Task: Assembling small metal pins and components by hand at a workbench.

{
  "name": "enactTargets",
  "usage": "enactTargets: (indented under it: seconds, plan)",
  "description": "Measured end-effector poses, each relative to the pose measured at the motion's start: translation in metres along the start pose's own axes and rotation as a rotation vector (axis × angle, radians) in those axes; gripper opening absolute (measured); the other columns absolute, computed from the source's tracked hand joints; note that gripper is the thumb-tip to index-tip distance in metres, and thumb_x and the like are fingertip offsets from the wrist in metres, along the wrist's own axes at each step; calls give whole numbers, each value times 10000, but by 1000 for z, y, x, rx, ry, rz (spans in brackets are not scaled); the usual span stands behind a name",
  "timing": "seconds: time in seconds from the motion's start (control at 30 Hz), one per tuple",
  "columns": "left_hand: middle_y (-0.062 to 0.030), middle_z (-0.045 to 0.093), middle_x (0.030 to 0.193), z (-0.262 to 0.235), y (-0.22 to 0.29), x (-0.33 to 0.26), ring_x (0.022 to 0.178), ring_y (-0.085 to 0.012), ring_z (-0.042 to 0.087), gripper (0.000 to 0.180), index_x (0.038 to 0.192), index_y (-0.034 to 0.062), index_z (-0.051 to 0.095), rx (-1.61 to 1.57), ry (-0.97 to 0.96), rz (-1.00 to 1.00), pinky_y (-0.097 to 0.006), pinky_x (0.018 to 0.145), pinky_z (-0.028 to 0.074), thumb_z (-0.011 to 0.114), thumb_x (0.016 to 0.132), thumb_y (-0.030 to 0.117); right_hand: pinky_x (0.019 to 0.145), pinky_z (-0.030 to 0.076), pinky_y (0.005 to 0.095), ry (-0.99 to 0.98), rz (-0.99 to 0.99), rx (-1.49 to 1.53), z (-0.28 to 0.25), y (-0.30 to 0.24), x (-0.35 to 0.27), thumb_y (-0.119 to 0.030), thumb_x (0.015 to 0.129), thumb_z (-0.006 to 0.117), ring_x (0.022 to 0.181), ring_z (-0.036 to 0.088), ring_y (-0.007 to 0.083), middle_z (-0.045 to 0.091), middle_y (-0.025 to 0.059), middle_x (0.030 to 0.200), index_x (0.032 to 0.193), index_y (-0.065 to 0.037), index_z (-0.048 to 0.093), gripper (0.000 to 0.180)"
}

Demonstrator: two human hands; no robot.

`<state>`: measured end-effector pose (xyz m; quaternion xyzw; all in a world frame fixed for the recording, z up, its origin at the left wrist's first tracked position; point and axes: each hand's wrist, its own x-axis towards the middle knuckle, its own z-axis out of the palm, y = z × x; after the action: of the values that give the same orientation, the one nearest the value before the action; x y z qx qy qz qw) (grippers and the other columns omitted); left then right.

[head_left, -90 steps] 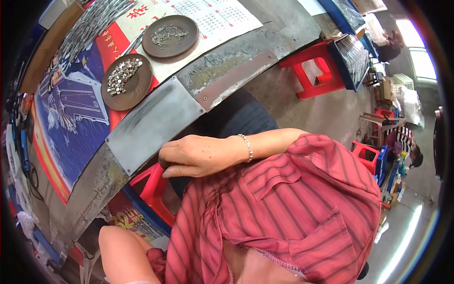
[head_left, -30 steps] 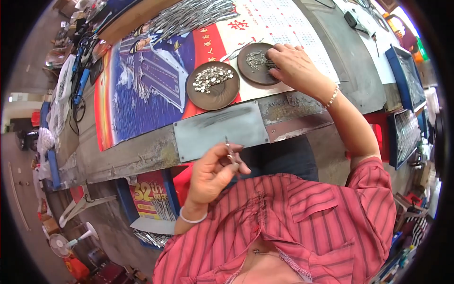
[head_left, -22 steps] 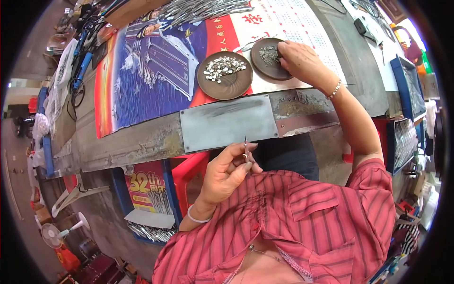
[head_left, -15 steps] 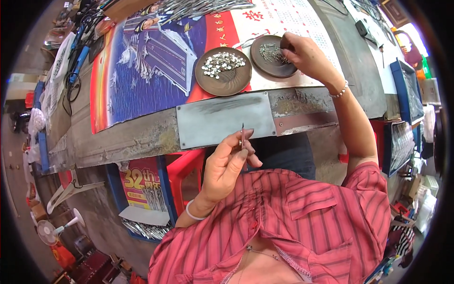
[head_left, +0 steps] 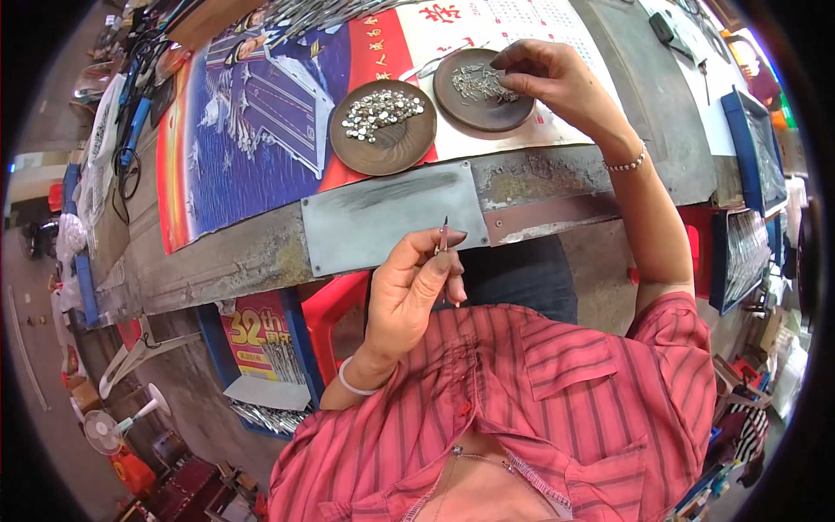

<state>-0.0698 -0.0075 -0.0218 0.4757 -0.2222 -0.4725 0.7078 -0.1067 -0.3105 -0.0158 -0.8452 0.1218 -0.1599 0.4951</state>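
One hand point(head_left: 558, 85) over brown plate point(head_left: 489, 116)

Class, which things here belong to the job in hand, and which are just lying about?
Apparently in the job:
left hand, pinching a slender pointed piece
right hand, at thin metal pieces on a brown plate
shiny round pieces on a second plate

Apparently just lying about:
blue-handled tool
white fan
small black object
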Motion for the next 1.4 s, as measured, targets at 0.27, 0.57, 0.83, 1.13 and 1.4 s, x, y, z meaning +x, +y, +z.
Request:
enactTargets:
  seconds: [0.27,0.57,0.83,1.13,1.4]
  plan:
    - [-19,566,836,7,1,7,663,-46,499,251,1160,-12,519,109,-9,11,-170,591,405,499,957,134,637,488,220,-6,71,130,8,-9,-10,-154,858,648,672,576,76,615,27,745,870,21,614,179]
    - [-92,646,798,1,19,5,633,-124,612,137,979,-17,610,669,27,251,-231,575,470,608,844,5,605,486,209,-333,301,679,45,-66,-57,-113,858,644,645,581,70,615,33,763,841,9,583,137]
    - [-90,624,758,-6,24,5,589,-170,605,169,914,2,575,778,-63,507,-267,531,472,655,771,-40,625,479,216,-483,272,806,61,-82,-75,-45,879,587,688,564,95,565,64,841,884,10,539,74]
    - [-80,614,721,-11,32,5,576,-217,597,186,883,18,568,776,-154,556,-297,510,467,688,746,-20,546,390,184,-629,266,823,72,-86,-74,-71,928,507,640,493,44,515,4,786,1023,-22,478,111]
    - [-74,631,717,-19,30,4,578,-175,611,203,870,20,554,742,-166,547,-265,519,474,714,745,13,511,353,174,-686,229,946,81,-81,-71,-95,905,547,586,453,39,474,-13,766,985,-36,446,142]
